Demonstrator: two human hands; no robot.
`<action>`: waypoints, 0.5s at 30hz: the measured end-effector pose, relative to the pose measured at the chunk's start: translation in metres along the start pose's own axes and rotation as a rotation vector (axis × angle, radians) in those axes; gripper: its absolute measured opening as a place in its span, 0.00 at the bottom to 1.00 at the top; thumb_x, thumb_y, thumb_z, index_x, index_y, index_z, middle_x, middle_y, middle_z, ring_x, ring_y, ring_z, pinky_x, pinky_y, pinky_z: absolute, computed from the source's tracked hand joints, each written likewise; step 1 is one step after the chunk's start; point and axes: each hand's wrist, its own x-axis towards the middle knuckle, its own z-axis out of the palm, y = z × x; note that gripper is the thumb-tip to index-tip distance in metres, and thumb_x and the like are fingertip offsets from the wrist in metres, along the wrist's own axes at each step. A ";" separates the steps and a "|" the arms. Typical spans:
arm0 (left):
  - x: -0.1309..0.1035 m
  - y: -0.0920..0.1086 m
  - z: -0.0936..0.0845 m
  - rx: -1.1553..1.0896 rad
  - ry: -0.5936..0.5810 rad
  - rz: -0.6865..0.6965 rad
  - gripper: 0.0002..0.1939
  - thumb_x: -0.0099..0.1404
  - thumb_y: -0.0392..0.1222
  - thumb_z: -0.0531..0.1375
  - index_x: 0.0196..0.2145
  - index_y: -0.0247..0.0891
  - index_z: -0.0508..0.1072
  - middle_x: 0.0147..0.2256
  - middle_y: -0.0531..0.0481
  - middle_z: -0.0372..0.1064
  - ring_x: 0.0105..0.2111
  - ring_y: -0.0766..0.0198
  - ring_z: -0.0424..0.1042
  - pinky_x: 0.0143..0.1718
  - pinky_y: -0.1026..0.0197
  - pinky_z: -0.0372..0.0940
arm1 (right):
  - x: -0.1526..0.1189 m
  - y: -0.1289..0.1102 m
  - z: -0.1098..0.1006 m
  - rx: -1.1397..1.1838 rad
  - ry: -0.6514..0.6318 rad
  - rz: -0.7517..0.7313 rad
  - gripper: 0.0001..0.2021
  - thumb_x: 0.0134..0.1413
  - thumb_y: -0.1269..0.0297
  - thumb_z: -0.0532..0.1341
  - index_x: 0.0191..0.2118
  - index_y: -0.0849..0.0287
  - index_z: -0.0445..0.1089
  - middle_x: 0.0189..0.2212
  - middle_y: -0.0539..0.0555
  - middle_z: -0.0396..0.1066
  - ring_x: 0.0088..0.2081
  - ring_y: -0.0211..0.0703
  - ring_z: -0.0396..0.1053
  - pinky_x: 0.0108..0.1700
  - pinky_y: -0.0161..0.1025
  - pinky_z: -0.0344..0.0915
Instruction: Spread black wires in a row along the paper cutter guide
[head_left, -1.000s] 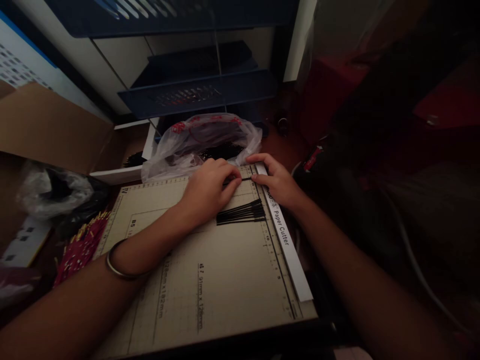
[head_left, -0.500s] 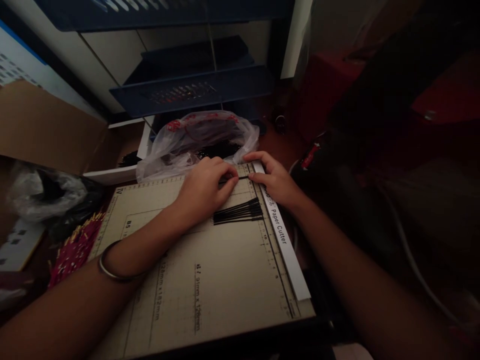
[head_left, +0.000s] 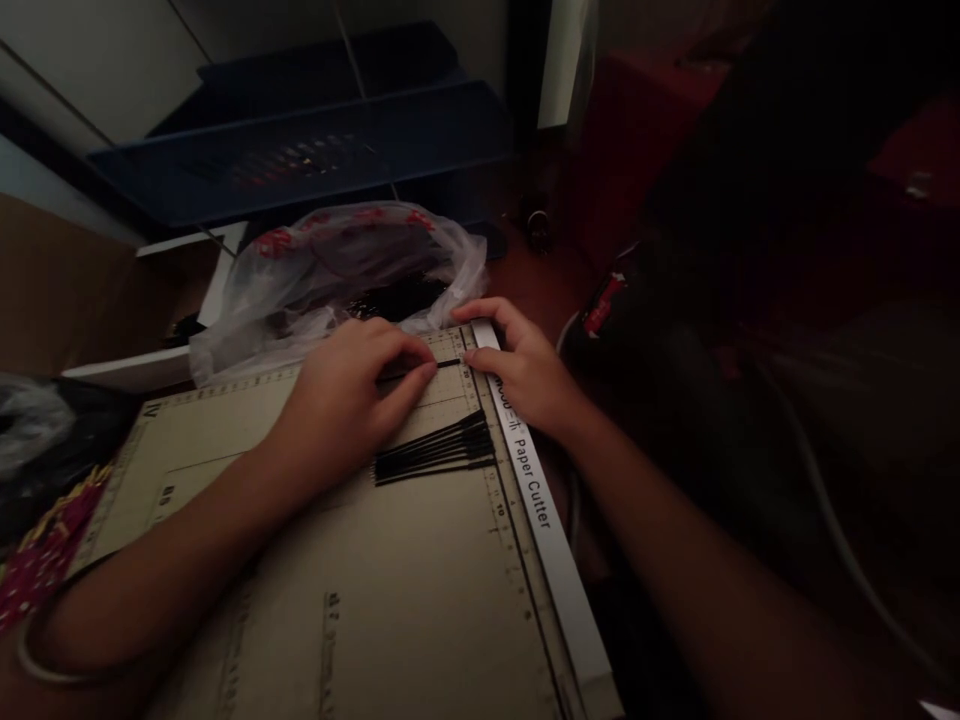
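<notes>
A short black cord [head_left: 448, 362] lies across the far right part of the paper cutter's board [head_left: 405, 580]. My left hand [head_left: 356, 385] is closed in a pinch on it, thumb and forefinger together. At the cord's right end, the thumb of my right hand [head_left: 517, 365] presses on it, while the forefinger reaches past the top of the white strip [head_left: 536, 500]. Just nearer to me, a row of several black cords [head_left: 435, 448] lies side by side on the board, their right ends close to the ruler marks. My right hand's other fingers are hidden.
Behind the board sits a clear plastic bag [head_left: 337, 250] with dark pieces inside. An open cardboard box [head_left: 60, 280] stands at the left, near pink-red sticks with golden tips [head_left: 56, 550]. A blue rack [head_left: 315, 150] rises at the back; a pale cable [head_left: 817, 500] runs at right.
The view has shifted, so the board and both hands appear further left and closer. Both hands keep their places at the cord; the row of cords lies as before.
</notes>
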 end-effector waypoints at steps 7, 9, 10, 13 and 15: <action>-0.001 0.003 -0.005 0.004 0.008 0.015 0.08 0.75 0.48 0.60 0.41 0.44 0.77 0.38 0.50 0.75 0.40 0.56 0.72 0.42 0.52 0.63 | -0.002 -0.002 0.002 0.077 -0.025 0.027 0.20 0.48 0.71 0.62 0.50 0.55 0.69 0.54 0.51 0.72 0.58 0.45 0.68 0.68 0.47 0.63; -0.001 0.004 -0.006 0.007 0.015 0.023 0.07 0.75 0.47 0.59 0.41 0.45 0.77 0.38 0.51 0.75 0.39 0.56 0.72 0.41 0.53 0.62 | -0.001 -0.004 0.003 0.094 -0.035 0.024 0.20 0.47 0.71 0.61 0.49 0.55 0.68 0.56 0.51 0.71 0.61 0.45 0.67 0.70 0.47 0.61; -0.001 0.004 -0.006 0.007 0.018 0.026 0.07 0.74 0.47 0.59 0.41 0.45 0.76 0.38 0.52 0.75 0.38 0.56 0.72 0.41 0.53 0.62 | -0.001 -0.004 0.003 0.099 -0.039 0.017 0.20 0.47 0.72 0.61 0.49 0.55 0.68 0.56 0.51 0.71 0.62 0.45 0.66 0.71 0.47 0.61; -0.001 0.005 -0.007 0.009 0.024 0.040 0.07 0.74 0.47 0.59 0.40 0.46 0.76 0.36 0.53 0.74 0.37 0.56 0.72 0.40 0.53 0.61 | 0.000 -0.006 0.004 0.103 -0.046 0.013 0.20 0.46 0.72 0.60 0.48 0.55 0.67 0.56 0.51 0.71 0.62 0.45 0.66 0.72 0.47 0.60; -0.001 0.005 -0.007 0.010 0.027 0.041 0.07 0.74 0.47 0.59 0.40 0.45 0.76 0.36 0.53 0.74 0.37 0.56 0.72 0.39 0.53 0.61 | 0.000 -0.006 0.005 0.108 -0.045 0.016 0.20 0.46 0.72 0.60 0.48 0.55 0.67 0.56 0.51 0.71 0.62 0.45 0.66 0.72 0.47 0.60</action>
